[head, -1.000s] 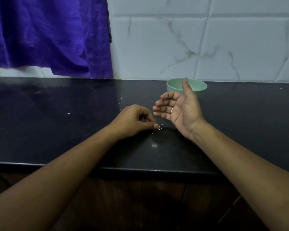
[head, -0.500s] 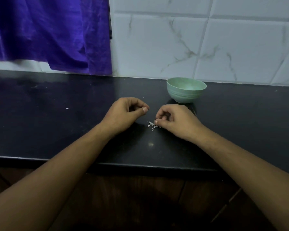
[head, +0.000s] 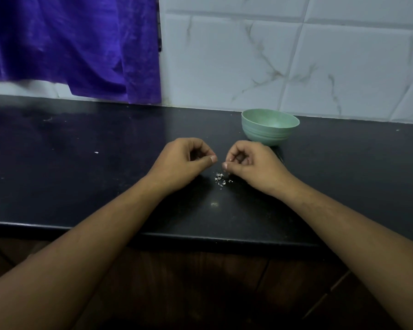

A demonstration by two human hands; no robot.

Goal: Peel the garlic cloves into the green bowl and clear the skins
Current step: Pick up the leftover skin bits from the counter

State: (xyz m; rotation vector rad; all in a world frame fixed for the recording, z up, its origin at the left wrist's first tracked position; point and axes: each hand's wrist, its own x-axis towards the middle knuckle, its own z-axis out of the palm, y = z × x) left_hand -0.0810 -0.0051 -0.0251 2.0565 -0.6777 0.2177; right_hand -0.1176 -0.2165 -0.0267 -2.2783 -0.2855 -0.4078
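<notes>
Facing a black desk [head: 81, 186] from its front edge, with both forearms reaching in from 6 o'clock.

Left hand [head: 184, 163] is sitting low over the middle of the desk, knuckles up. Its grip is drawn together: the fingers are curling in and the thumb tip is pressing against the forefinger. Whether any scrap is caught in that pinch cannot be told.

Right hand [head: 253, 165] is mirroring it at 3 o'clock of the left, the two thumb tips near each other but apart. Its grip is likewise closed up, with the fingers curling under and the thumb lying along the forefinger. Anything inside is too small to make out.

Skins [head: 221, 179] are lying as a small heap of pale flakes on the desk, at 6 o'clock of the gap between the thumbs.

Green bowl [head: 270, 132] is standing upright at 1 o'clock of the right hand, near the knuckles. Its floor is hiding behind the near wall, so its contents cannot be told.

Stray flake [head: 96, 152] is lying alone, well apart at 9 o'clock of the left hand. Pale smudge [head: 214, 204] is showing at 6 o'clock of the heap.

Purple curtain [head: 81, 44] is hanging at 11 o'clock, and the tiled wall [head: 296, 55] is running behind the bowl.
</notes>
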